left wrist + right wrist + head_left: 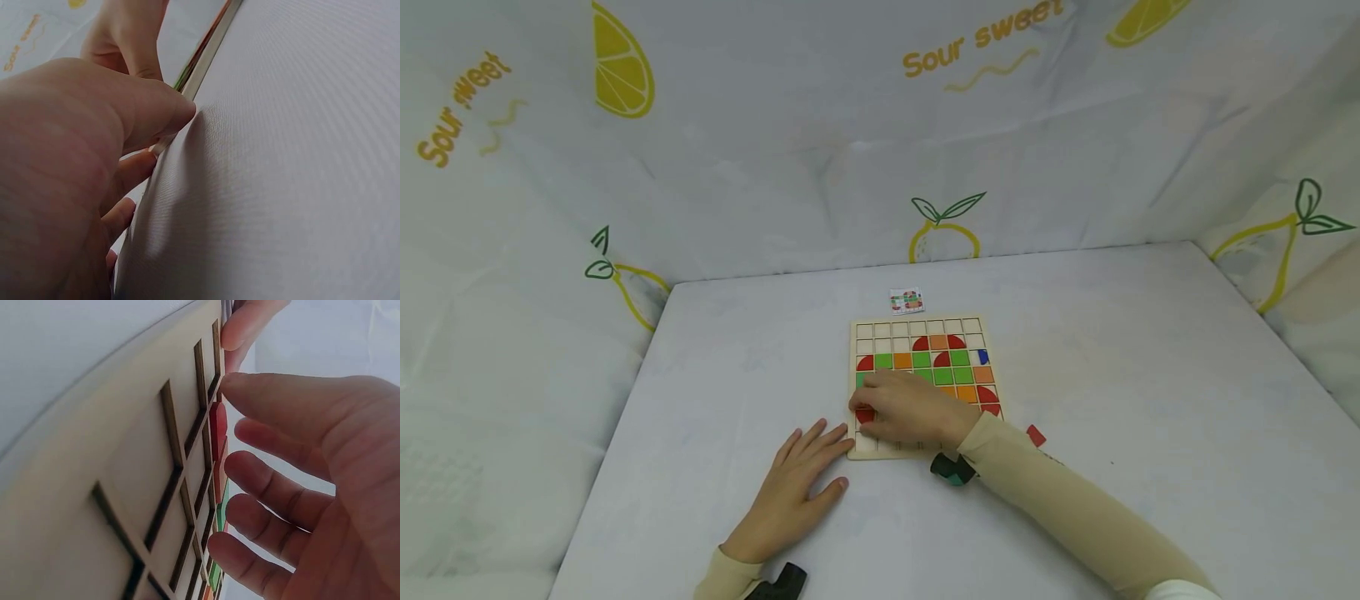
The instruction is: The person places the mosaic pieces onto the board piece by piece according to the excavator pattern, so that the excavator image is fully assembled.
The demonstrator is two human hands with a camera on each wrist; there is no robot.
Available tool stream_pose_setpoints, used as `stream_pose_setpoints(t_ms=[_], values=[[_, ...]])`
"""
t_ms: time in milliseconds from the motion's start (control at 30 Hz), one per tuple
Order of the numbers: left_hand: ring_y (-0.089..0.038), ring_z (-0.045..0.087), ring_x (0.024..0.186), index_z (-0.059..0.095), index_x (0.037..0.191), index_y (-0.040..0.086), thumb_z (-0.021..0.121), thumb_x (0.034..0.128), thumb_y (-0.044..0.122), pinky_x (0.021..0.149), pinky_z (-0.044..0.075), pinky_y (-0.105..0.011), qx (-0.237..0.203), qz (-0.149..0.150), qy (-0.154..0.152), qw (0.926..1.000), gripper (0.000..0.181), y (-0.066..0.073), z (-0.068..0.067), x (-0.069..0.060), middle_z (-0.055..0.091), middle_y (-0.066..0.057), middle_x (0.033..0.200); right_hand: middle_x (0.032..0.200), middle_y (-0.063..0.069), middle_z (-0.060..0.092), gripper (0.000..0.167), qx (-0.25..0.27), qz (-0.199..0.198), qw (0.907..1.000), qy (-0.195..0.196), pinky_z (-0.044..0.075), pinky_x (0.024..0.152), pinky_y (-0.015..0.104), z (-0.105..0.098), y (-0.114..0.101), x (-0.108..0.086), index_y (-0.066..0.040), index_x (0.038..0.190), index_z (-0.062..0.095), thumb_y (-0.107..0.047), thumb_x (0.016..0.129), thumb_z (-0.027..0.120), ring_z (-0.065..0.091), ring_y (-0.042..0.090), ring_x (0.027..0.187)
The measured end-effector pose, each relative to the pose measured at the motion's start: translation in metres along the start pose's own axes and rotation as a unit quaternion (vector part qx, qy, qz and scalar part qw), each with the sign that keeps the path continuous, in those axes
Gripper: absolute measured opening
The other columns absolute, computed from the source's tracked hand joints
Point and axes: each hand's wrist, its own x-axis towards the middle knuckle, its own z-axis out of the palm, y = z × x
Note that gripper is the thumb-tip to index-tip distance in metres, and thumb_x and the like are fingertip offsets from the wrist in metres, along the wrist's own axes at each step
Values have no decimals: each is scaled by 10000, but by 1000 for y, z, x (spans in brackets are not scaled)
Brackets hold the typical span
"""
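A wooden grid board lies on the white table, with red, green and orange tiles in many of its cells. My right hand is over the board's lower left. In the right wrist view its thumb and fingers stand apart at the board's surface, close to a red tile set in a cell; no tile shows between them. My left hand lies spread on the table, its fingertips at the board's left edge. The right hand and forearm hide part of the lower rows.
A small printed pattern card lies behind the board. A loose red tile is on the table to the right, beside my right sleeve. White cloth with lemon drawings stands behind the table and at both sides.
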Motion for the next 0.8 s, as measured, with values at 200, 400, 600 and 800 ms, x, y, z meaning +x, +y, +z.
stream_pose_setpoints(t_ms=[200, 400, 600, 800], values=[[-235, 291, 1556, 587, 1426, 235, 680, 961, 274, 1267, 88, -453, -60, -100, -132, 9998, 476, -1, 0, 0, 472, 64, 1581, 1040, -61, 671, 236, -43, -147, 9999, 67, 544, 913, 297, 0, 1, 0, -238, 1169, 733, -339, 958, 704, 570, 111, 959], [-234, 284, 1559, 583, 1430, 234, 673, 965, 279, 1267, 74, -432, -49, -72, -145, 9999, 475, -2, 0, -1, 465, 68, 1585, 1047, -44, 654, 255, 117, -115, 9998, 125, 539, 843, 262, -1, 2, -1, -231, 1178, 741, -332, 945, 724, 552, 111, 936], [-246, 284, 1558, 588, 1425, 220, 682, 957, 262, 1267, 75, -450, -49, -98, -141, 9998, 479, -1, -1, -1, 469, 54, 1584, 1027, -44, 610, 270, 127, -191, 9996, 163, 492, 740, 192, -3, 3, -1, -261, 1198, 746, -334, 937, 733, 514, 92, 903], [-285, 328, 1535, 603, 1406, 207, 696, 938, 233, 1245, 111, -477, 30, 51, 23, 10000, 478, 0, 0, 0, 503, 27, 1560, 1083, -53, 623, 234, 36, -221, 9997, 59, 514, 833, 238, 0, 2, -1, -269, 1164, 758, -324, 938, 732, 515, 99, 977]])
